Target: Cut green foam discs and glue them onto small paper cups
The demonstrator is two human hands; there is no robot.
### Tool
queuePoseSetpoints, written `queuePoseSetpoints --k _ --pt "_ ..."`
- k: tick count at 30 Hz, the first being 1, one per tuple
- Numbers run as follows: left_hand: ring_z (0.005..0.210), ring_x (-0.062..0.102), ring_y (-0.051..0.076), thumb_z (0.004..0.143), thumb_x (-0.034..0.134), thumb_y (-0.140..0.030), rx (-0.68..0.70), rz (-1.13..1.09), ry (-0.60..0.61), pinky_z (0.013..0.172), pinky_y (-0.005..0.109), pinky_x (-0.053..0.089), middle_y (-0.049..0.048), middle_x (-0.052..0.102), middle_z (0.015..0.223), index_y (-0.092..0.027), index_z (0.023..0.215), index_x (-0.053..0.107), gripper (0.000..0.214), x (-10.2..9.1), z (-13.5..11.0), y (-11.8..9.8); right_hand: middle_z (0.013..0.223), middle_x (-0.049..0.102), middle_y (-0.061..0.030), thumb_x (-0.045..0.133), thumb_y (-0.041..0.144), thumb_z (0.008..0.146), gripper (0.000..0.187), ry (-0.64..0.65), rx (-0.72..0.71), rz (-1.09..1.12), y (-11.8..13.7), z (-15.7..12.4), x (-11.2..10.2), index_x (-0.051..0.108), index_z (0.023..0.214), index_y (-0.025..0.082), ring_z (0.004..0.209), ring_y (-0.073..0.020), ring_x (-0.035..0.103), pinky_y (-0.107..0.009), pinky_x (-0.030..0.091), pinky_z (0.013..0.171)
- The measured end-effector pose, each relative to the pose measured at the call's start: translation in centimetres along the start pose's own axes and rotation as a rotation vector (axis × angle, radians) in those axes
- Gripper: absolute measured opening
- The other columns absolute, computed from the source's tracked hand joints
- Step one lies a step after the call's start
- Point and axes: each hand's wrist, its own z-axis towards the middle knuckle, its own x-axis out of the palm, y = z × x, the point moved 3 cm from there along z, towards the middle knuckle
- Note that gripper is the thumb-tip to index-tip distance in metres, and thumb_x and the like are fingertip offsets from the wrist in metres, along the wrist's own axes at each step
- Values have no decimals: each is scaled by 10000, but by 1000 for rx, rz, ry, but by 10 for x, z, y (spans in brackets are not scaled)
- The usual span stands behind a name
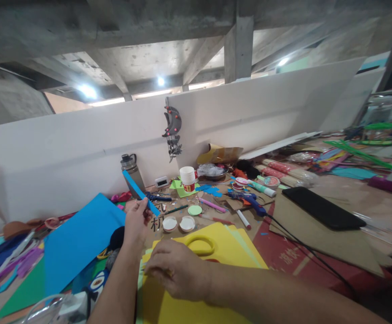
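Observation:
My left hand (135, 221) is raised over the desk, its fingers pinched on a long blue paper strip (139, 191) that slants up to the left. My right hand (179, 269) lies knuckles-up on a stack of yellow foam sheets (229, 245), fingers curled together at the stack's left edge; what they grip is hidden. A yellow loop (201, 245), like a scissor handle, lies on the sheets just beyond that hand. A large blue sheet (81, 238) lies to the left of my left arm.
A white partition board (64, 148) runs along the back. In front of it stand a grey water bottle (131, 170) and stacked paper cups (187, 178). A blue glue gun (250, 201) with its black cord, pens, two round lids (178, 223) and a black tablet (322, 208) lie to the right.

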Motion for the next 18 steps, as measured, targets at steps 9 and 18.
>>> queuePoseSetpoints --k 9,18 --pt "422 467 38 487 847 -370 4 3 12 385 129 347 -79 502 505 -164 653 515 425 -1 2 1 846 666 -53 547 89 792 173 7 4 1 -1 -1 1 631 918 172 771 -138 586 -226 465 702" --pt "422 471 41 476 850 -361 4 -2 0 387 136 341 -76 507 507 -162 654 517 427 -2 2 2 845 668 -56 537 95 795 166 -3 -5 -13 1 0 -1 634 912 163 769 -138 586 -228 468 708"
